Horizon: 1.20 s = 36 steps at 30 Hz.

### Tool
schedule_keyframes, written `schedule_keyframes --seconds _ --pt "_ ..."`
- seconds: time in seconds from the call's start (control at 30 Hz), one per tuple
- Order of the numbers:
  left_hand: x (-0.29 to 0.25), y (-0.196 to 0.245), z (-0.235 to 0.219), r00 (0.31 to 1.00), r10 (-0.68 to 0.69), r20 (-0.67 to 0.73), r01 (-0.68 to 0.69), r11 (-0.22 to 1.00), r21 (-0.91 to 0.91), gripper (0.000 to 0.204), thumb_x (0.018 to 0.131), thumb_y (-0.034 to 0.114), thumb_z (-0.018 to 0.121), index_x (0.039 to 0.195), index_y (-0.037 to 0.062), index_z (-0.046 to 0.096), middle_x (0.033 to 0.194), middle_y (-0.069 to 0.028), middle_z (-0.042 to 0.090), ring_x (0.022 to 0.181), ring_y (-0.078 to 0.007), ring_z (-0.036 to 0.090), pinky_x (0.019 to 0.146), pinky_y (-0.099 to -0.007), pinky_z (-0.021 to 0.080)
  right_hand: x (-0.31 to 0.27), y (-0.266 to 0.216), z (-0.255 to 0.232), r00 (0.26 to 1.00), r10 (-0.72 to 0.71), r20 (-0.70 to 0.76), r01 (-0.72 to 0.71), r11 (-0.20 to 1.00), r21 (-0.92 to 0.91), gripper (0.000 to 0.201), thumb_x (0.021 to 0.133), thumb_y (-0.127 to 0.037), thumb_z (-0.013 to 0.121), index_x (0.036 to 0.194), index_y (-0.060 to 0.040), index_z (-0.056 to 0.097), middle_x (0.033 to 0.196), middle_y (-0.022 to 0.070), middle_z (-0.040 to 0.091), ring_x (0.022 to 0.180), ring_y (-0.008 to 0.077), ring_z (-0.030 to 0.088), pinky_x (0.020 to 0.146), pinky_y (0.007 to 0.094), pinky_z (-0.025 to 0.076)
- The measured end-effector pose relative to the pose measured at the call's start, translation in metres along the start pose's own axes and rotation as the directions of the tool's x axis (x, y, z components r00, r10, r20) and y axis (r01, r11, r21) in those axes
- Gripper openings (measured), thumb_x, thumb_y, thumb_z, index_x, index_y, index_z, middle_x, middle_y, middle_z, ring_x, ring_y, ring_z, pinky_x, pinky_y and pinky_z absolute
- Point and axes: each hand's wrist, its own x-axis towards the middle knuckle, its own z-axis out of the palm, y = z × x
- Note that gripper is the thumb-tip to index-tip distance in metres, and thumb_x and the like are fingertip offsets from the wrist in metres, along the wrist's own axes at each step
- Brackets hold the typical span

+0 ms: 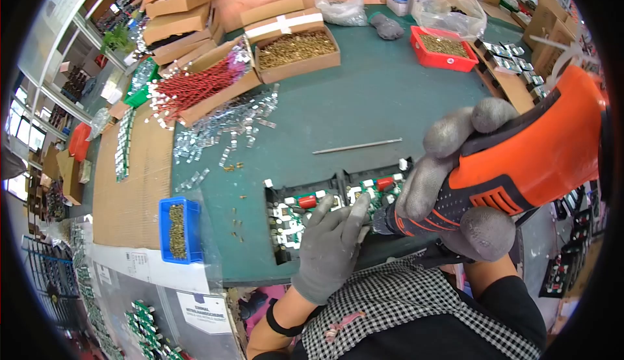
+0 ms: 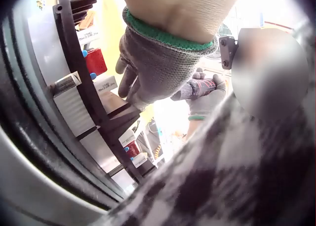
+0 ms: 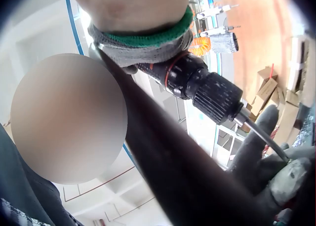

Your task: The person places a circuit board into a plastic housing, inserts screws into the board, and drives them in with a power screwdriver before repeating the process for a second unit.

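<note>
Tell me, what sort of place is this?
It looks like a workshop or small factory where electrical things are put together. You can see a big orange drill, circuit boards and piles of tiny metal parts.

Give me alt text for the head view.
An orange drill in the grip of a gloved right hand points toward the gloved left hand over circuit boards in a black tray on a green table. Beyond: red wires, brass parts.

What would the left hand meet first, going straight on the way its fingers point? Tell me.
The left hand would probably meet the circuit boards in the black tray; depth is unclear, so it may already touch them.
</note>
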Motion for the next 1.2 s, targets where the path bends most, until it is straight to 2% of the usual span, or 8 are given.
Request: schedule_keyframes --seconds 0.27,0.43,0.53,0.7,0.8,0.9,1.03,1.2 --pt "0.049 -0.034 -0.072 0.972 0.08 0.222 -0.046 0.987 -0.153 0.051 0.081 0.017 0.074 0.128 0.0043 0.056 0.101 -0.0136 0.064 0.095 -0.0334 0.062 0.09 -0.0379 0.048 0.01 0.002 0.006 0.972 -0.028 -0.233 0.018 0.999 -0.043 0.075 0.079 -0.015 0.077 0.138 -0.0009 0.033 0.118 0.0211 0.054 0.078 0.0289 0.071 0.064 0.0398 0.064" --pt "0.127 -0.176 -0.119 0.96 -0.26 -0.104 0.274 0.95 0.149 0.018 0.086 0.02 0.066 0.098 0.0068 0.07 0.098 -0.0104 0.069 0.095 -0.0292 0.064 0.083 -0.0374 0.05 0.012 0.002 -0.002 0.955 -0.014 -0.298 0.005 1.0 -0.03 0.073 0.076 -0.015 0.08 0.132 -0.0027 0.035 0.114 0.019 0.055 0.074 0.0283 0.071 0.062 0.0393 0.063" --pt "0.17 -0.278 -0.114 0.899 -0.355 -0.258 0.438 0.763 0.475 0.02 0.084 0.031 0.068 0.093 0.0141 0.075 0.099 -0.0075 0.071 0.098 -0.0279 0.064 0.088 -0.0398 0.048 0.011 -0.004 0.0 0.934 0.106 -0.34 -0.089 0.994 0.063 0.081 0.068 -0.014 0.089 0.13 -0.0097 0.037 0.116 0.0157 0.056 0.081 0.0291 0.071 0.07 0.042 0.062" --pt "0.21 -0.329 -0.092 0.835 -0.474 -0.279 0.509 0.474 0.718 0.022 0.083 0.038 0.067 0.096 0.0239 0.077 0.1 -0.0059 0.072 0.109 -0.0272 0.06 0.105 -0.0435 0.031 0.011 0.006 -0.025 0.997 -0.007 -0.081 0.006 1.0 -0.014 0.07 0.071 0.011 0.067 0.131 -0.0011 0.033 0.12 0.0203 0.054 0.089 0.032 0.071 0.078 0.0404 0.061" --pt "0.221 -0.325 -0.097 0.795 -0.545 -0.267 0.514 0.371 0.773 0.022 0.086 0.036 0.06 0.095 0.0242 0.077 0.104 -0.007 0.072 0.113 -0.0278 0.06 0.111 -0.0454 0.025 0.011 0.006 -0.022 0.991 0.027 -0.129 -0.021 0.998 0.052 0.071 0.07 0.012 0.067 0.131 -0.0012 0.034 0.122 0.0213 0.053 0.089 0.0314 0.071 0.082 0.0414 0.06" --pt "0.21 -0.3 -0.123 0.94 -0.147 -0.308 0.341 0.39 0.855 0.017 0.089 0.022 0.058 0.086 0.0193 0.074 0.086 -0.0048 0.069 0.098 -0.0252 0.061 0.115 -0.0491 0.021 0.009 0.006 -0.017 0.982 0.034 -0.185 -0.023 0.998 0.064 0.071 0.07 0.012 0.067 0.132 -0.001 0.035 0.123 0.0213 0.054 0.09 0.0307 0.071 0.082 0.0408 0.06" --pt "0.183 -0.237 -0.151 0.938 0.296 -0.178 -0.032 0.588 0.808 0.015 0.08 0.011 0.064 0.091 0.0173 0.071 0.084 -0.0032 0.069 0.095 -0.0227 0.06 0.112 -0.0501 0.03 0.01 0.002 -0.018 0.991 0.026 -0.131 -0.018 0.998 0.057 0.072 0.071 0.007 0.074 0.132 -0.0015 0.036 0.121 0.0221 0.055 0.09 0.0305 0.07 0.08 0.0415 0.06" --pt "0.129 -0.124 -0.132 0.951 0.294 0.097 -0.287 0.717 0.636 0.016 0.076 0.013 0.066 0.09 0.0198 0.069 0.087 0.001 0.068 0.102 -0.0213 0.06 0.113 -0.0505 0.03 0.001 -0.012 -0.003 0.973 0.073 -0.22 -0.061 0.996 0.059 0.073 0.071 -0.009 0.086 0.129 -0.003 0.041 0.116 0.0211 0.058 0.079 0.0355 0.071 0.065 0.0455 0.063"
